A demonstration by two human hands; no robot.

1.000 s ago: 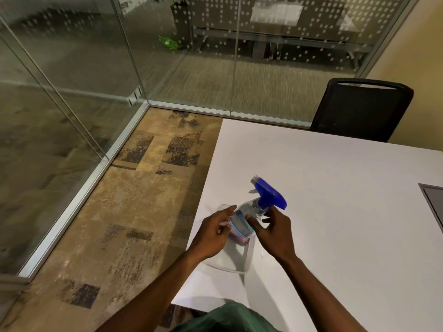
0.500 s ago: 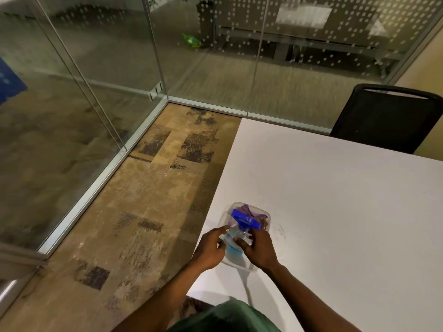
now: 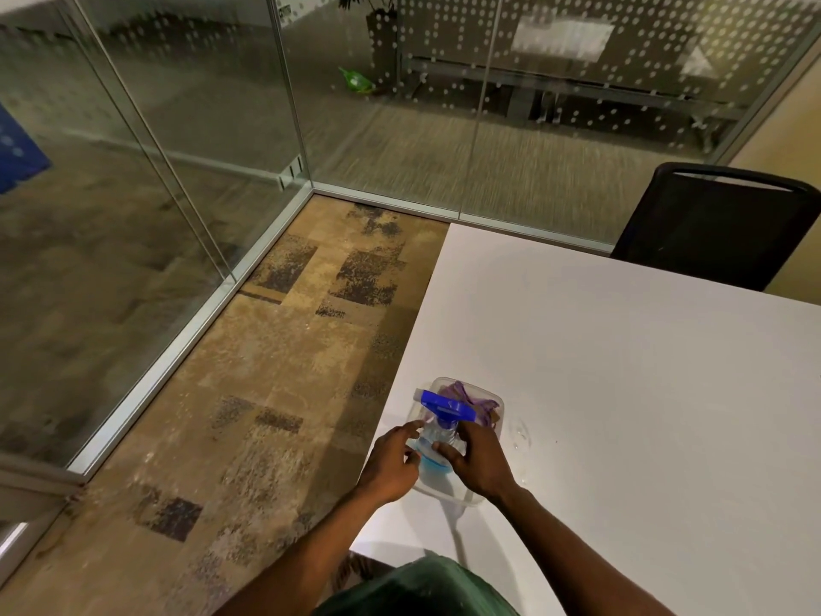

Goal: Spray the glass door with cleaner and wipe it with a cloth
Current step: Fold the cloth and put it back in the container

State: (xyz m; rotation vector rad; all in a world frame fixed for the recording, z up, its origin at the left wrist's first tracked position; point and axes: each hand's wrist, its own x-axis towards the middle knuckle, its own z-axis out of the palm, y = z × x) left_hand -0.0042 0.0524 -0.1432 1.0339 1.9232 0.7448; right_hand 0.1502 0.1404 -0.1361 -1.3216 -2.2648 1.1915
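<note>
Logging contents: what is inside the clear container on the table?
A spray bottle and a purple cloth sit inside the container; both hands hide its near part.

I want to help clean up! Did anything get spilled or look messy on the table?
Yes, a little. There are small wet droplets on the white table, just right of the clear tub with the spray bottle and purple cloth in it. They look like splashed cleaner, though I can't be sure.

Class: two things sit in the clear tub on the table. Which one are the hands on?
The spray bottle with the blue trigger head; both hands grip its body. The purple cloth lies untouched at the far end of the tub.
</note>
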